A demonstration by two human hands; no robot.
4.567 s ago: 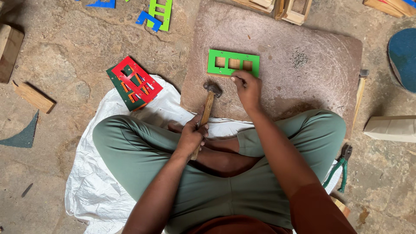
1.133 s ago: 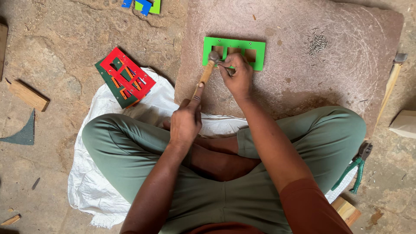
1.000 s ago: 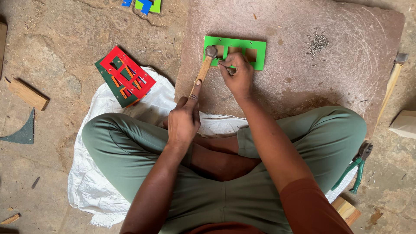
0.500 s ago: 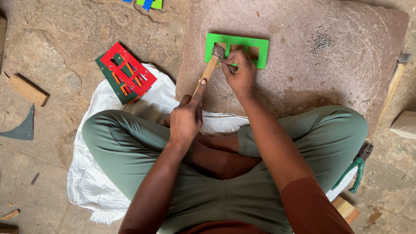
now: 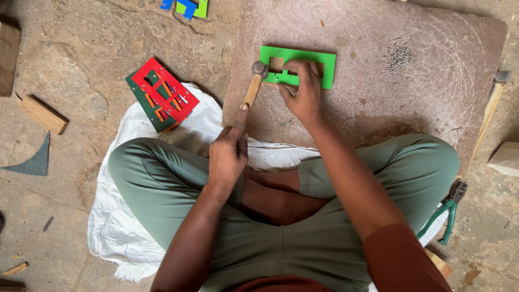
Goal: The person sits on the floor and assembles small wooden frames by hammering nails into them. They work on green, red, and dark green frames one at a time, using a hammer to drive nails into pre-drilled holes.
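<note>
The left hand (image 5: 228, 157) grips a wooden-handled hammer (image 5: 253, 86); the right hand (image 5: 304, 94) presses on the flat green rectangular frame with cut-out windows (image 5: 298, 66) on the stone slab (image 5: 432, 103). Nailing looks underway (loose small nails (image 5: 399, 55) remain).

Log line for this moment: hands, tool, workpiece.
left hand: grips hammer | hammer head: at left edge of green frame | right hand: pressing frame on stone slab | nails: piled right

The single head camera looks steeply down from close above onto the crossed legs, the floor (image 5: 81, 65) and the stone slab (image 5: 421, 103).
</note>
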